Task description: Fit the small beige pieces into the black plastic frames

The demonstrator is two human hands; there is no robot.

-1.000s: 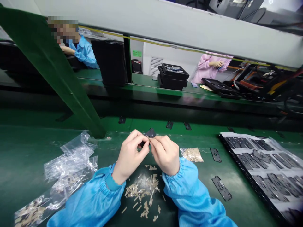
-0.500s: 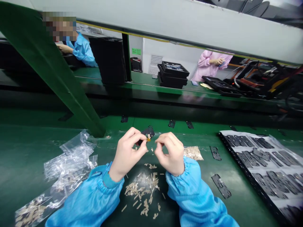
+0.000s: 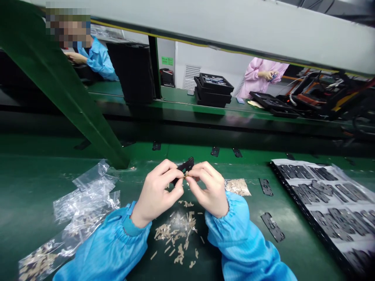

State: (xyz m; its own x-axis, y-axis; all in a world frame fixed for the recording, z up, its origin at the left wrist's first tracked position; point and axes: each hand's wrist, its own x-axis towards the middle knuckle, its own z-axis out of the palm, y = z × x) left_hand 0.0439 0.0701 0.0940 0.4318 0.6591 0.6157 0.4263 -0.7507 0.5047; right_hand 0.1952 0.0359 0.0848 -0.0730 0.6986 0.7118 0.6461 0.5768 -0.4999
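Observation:
My left hand (image 3: 156, 191) pinches a small black flat part (image 3: 184, 167) between thumb and fingers, held above the green bench. My right hand (image 3: 209, 189) is closed in a pinch against the same part, fingertips touching a tiny tan piece at its edge. Both wrists wear blue sleeves. Below the hands lies a loose heap of small tan pieces (image 3: 175, 232) on a dark mat.
Crumpled clear bags (image 3: 84, 203) lie left, one with tan pieces. A small bag of tan pieces (image 3: 238, 187) sits right of my hands. Two black parts (image 3: 272, 226) lie loose; a tray of black parts (image 3: 328, 199) is at right. Two people work across the conveyor.
Half a second ago my right hand was apart from the black part; now it has come back in and pinches at its edge. My left hand stays holding the part.

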